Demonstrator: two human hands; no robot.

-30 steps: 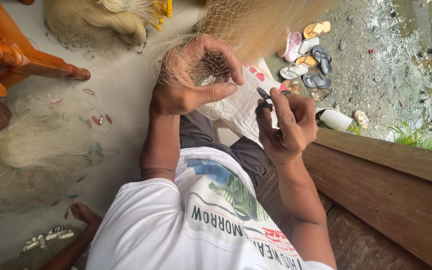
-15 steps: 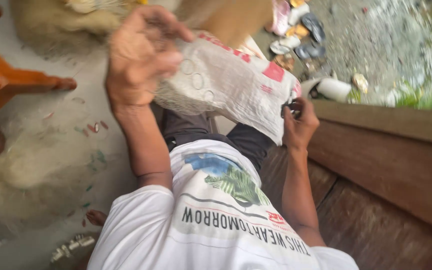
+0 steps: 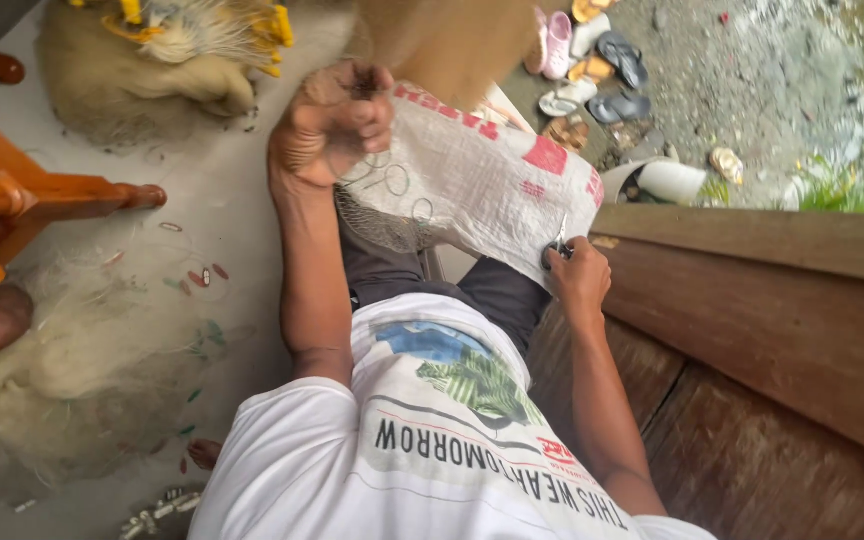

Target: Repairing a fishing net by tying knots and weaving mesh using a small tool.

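concrete floor [image 3: 222, 200], wooden bench [image 3: 772, 300]. left hand [image 3: 337, 125] fisted on net [image 3: 382, 215] over white sack [image 3: 472, 185]; right hand [image 3: 577, 275] closed on scissors [image 3: 559, 238]. advise keeping mesh taut, cutting clear of fingers.

woven plastic sack [image 3: 472, 180] — matt, glossy wooden bench [image 3: 782, 320]

Pale concrete floor [image 3: 222, 200] bears heaped whitish fishing net [image 3: 82, 370] left of the gripped sack, scattered sandals [image 3: 602, 70] beyond it
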